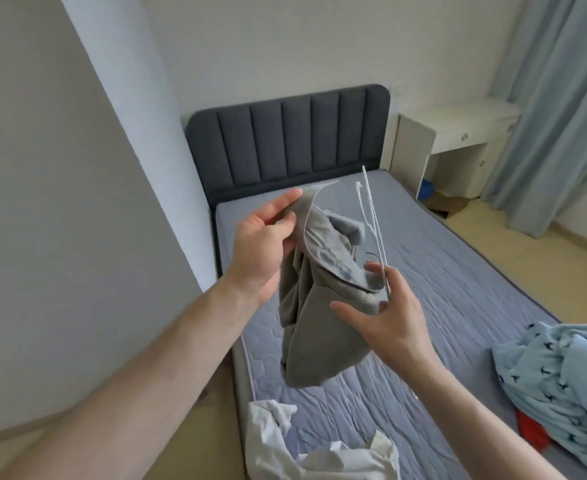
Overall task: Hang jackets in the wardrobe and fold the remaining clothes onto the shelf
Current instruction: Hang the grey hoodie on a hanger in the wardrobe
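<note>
Crumpled grey jacket [314,306] dangling, pinched by left hand [262,245], right hand [385,318] gripping white hanger [371,216]

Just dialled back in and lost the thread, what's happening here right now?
A person stands at the bed, fitting a grey jacket onto a white hanger. The left hand pinches the jacket's edge; the right hand holds the hanger and fabric. It is not yet hung. A white garment and a light blue garment lie on the mattress, unfolded.
</note>
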A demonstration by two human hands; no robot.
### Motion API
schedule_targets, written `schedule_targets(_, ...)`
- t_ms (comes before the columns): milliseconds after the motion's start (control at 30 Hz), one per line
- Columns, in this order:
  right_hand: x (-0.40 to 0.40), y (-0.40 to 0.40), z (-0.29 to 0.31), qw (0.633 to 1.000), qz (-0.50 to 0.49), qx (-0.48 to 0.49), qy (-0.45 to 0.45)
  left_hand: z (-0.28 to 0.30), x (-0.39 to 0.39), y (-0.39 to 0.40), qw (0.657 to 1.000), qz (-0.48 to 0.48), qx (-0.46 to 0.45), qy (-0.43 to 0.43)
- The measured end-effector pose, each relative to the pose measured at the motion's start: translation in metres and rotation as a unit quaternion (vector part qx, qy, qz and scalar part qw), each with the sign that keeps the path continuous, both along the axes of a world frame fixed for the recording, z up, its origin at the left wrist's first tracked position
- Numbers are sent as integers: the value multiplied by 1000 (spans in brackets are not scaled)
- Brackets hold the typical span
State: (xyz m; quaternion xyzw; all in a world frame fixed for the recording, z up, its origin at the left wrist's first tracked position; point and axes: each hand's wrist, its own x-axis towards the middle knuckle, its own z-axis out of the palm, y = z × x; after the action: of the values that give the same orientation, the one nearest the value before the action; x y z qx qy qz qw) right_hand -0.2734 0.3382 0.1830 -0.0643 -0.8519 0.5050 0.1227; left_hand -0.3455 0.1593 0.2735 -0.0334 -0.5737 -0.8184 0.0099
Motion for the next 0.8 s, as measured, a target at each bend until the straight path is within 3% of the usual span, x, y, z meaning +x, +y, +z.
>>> schedule_targets(133,-7,-58,57,998,41,-23,40,58,36,-67,998,-33,18,54)
schedule_targets(200,-4,-83,82,995,59,-53,55,78,52,-110,994,-14,-39,98)
schedule_targets(267,3,-106,108,989,91,-93,72,90,70,-153,976,40,-160,144)
schedule_targets(367,22,-144,148,974,157,-136,93,93,97,-211,901,133,-368,185)
schedule_targets(500,49,-191,188,953,231,-168,102,90,130,-277,811,227,-515,160)
schedule_targets(567,60,-207,200,945,267,-163,96,87,147,-301,825,185,-514,141)
schedule_targets(667,73,-227,207,936,302,-161,83,76,181,-325,887,37,-455,72)
schedule_targets(800,86,-251,208,924,356,-127,48,53,219,-343,870,-61,-490,6)
